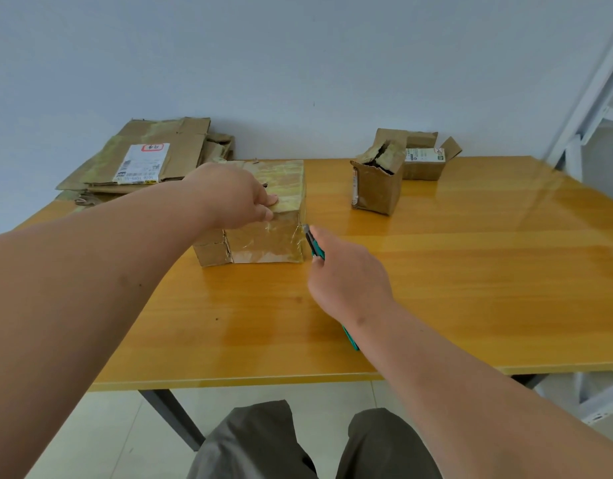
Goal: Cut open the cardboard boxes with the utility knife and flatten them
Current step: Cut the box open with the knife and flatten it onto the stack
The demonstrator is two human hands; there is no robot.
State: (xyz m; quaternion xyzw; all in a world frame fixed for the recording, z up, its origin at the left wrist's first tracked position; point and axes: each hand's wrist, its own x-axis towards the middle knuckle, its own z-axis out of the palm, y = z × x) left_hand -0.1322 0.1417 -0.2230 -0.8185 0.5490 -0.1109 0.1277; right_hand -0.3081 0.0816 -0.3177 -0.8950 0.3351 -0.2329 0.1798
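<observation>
Far beyond the left hand (234, 197), a stack of flattened cardboard boxes (146, 160) is lying at the table's back left corner, creased brown sheets streaked with yellowish tape and carrying a white shipping label (142, 163). The left hand is resting on the near top edge of a taped cardboard box (263, 216), fingers curling over that edge and gripping it; the box is squat and blocky, its top and front wrapped in glossy, wrinkled tape, with bare corrugated card showing at its left side. Just to the right of that box, the right hand (346, 274) is clenching a teal utility knife (313, 245), the forefinger lying along its slim body and the tip meeting the box's front right corner. Beyond the right hand, a small torn-open box (376, 188) is standing upright, and another opened box (424, 160) is sitting behind it. Everything is sitting on a glossy orange-yellow wooden table (471, 271).
</observation>
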